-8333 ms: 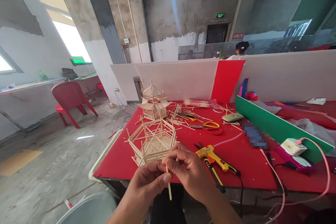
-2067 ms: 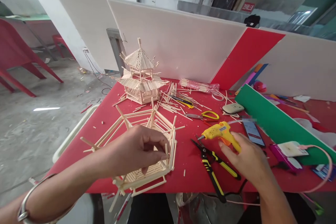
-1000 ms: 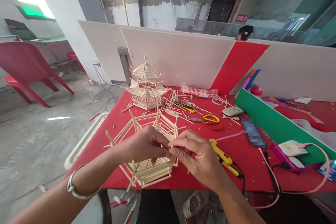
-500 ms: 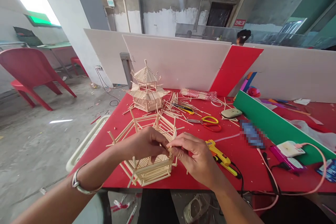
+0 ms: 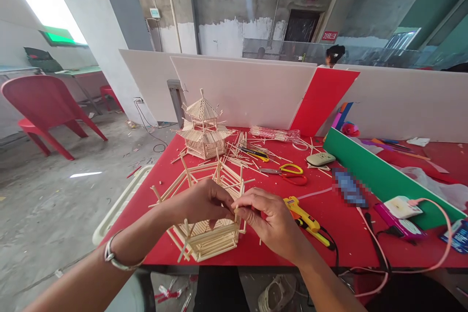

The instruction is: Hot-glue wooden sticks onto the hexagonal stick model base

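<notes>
A many-sided frame of thin wooden sticks (image 5: 215, 243) stands near the front edge of the red table, with upright posts at its corners. My left hand (image 5: 209, 201) reaches over the frame, its fingers pinched together at the right corner. Meeting it there is my right hand (image 5: 263, 214), with thumb and forefinger closed on the top of an upright wooden stick (image 5: 237, 210). What sits between my left fingertips is hidden. Behind the frame rises a finished-looking stick pagoda (image 5: 203, 129) with tiered roofs.
Loose sticks, a utility knife (image 5: 255, 154) and scissors (image 5: 285, 170) lie behind the frame. A yellow glue gun (image 5: 305, 217) is close to my right hand. A green board (image 5: 383, 175), power bank and pink cable (image 5: 448, 234) occupy the right side.
The view has shifted slightly. Both hands stay pinched at the same corner of the stick frame, with almost no movement.
</notes>
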A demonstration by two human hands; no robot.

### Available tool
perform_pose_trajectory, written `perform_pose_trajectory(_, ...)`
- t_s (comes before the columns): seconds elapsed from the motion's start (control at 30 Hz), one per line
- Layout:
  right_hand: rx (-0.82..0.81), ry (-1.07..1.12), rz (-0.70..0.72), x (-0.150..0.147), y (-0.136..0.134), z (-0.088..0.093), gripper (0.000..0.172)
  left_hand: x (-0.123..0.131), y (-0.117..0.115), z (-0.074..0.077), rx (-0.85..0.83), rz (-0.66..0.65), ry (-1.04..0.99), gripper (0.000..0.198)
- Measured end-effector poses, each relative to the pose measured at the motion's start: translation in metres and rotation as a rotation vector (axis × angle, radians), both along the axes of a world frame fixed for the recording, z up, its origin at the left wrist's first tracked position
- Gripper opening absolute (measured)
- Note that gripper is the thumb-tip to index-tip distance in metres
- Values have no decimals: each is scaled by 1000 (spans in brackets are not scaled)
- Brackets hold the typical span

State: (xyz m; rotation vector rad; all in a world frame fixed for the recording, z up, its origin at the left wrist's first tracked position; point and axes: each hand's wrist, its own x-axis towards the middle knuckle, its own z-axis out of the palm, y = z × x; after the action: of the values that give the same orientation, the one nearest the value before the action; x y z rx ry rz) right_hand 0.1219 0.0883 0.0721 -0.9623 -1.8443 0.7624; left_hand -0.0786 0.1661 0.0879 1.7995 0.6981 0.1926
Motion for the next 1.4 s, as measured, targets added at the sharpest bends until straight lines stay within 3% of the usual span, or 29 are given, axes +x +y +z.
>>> perform_pose_trajectory(0.13,7,-8,-1,1,-1,-1,16,1,0,-1,32,2,7,21)
perform_pose_trajectory(0.37,26,-30,-4,1,0,-4,14,3,1,4,295,-49,57,11)
perform_pose_trajectory(0.83,-4,-28,-15,5,-3,-7,17,9,6,12,303,-177,168,11)
perform_pose_trajectory(1.4,-106,23,-74,11,-12,-21,17,10,6,13,251,-147,123,7)
